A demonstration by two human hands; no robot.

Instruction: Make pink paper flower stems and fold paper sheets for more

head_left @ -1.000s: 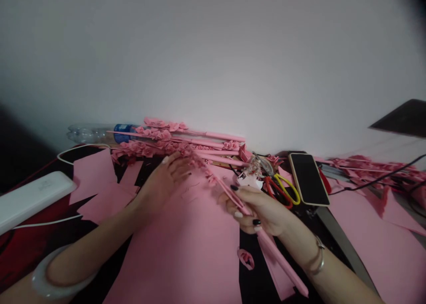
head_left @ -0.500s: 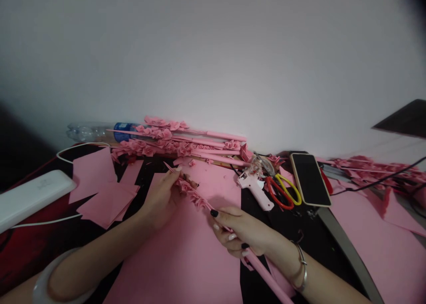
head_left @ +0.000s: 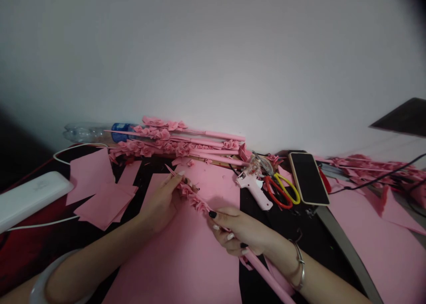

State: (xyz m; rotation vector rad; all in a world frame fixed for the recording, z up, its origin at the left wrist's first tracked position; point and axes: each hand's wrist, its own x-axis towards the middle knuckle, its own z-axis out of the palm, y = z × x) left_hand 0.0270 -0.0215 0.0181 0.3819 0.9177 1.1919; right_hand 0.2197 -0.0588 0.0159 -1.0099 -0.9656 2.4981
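Observation:
A pink paper flower stem [head_left: 196, 202] slants across the middle, its folded blossoms strung along the upper part and a thicker rolled stalk at the lower end. My left hand [head_left: 166, 202] is closed round the blossoms near the thin pointed tip. Lower down, my right hand [head_left: 234, 230] wraps its fingers round the stem just above the thick stalk. Beneath both hands lies a large sheet of pink paper [head_left: 186, 259]. Part of the stem is hidden by the fingers.
Finished pink flower stems [head_left: 186, 148] lie along the wall beside a plastic bottle [head_left: 88, 132]. A glue gun [head_left: 254, 191], scissors [head_left: 282, 191] and a phone [head_left: 309, 178] sit to the right. Paper squares [head_left: 103, 204] and a white device [head_left: 36, 197] are on the left.
The whole view has shifted slightly, so things appear a little further left. Both hands keep their hold on the flower stem, with hardly any movement.

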